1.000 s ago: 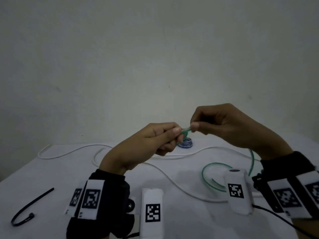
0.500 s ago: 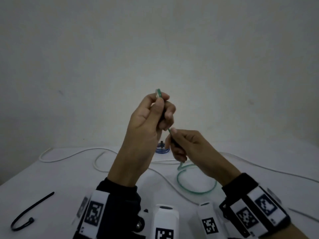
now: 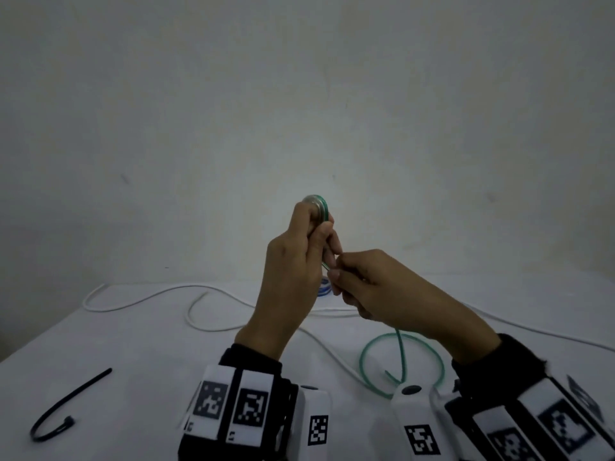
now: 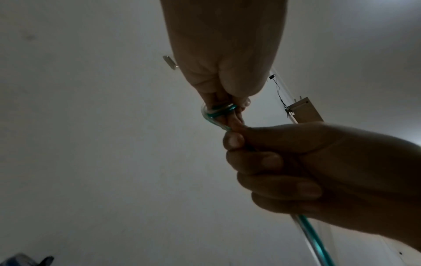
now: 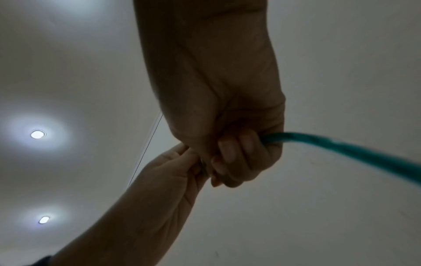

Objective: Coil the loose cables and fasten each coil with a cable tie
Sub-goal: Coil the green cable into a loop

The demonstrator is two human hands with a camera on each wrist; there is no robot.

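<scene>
While both hands (image 3: 293, 261) pinch, green cable (image 3: 322, 207) loops overhead.

A: My right hand (image 3: 382, 287) swallows the green cable (image 3: 401, 357) where I grip it.
B: And that blue thing?
A: The blue coil (image 3: 323, 287) sits mostly behind my left hand (image 3: 293, 271); can't tell details.

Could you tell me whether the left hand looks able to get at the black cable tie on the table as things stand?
Probably not yet: the left hand grips the started loop of the green cable. The black cable tie lies uncovered on its side of the table, so the path looks free once the hand lets go.
</scene>
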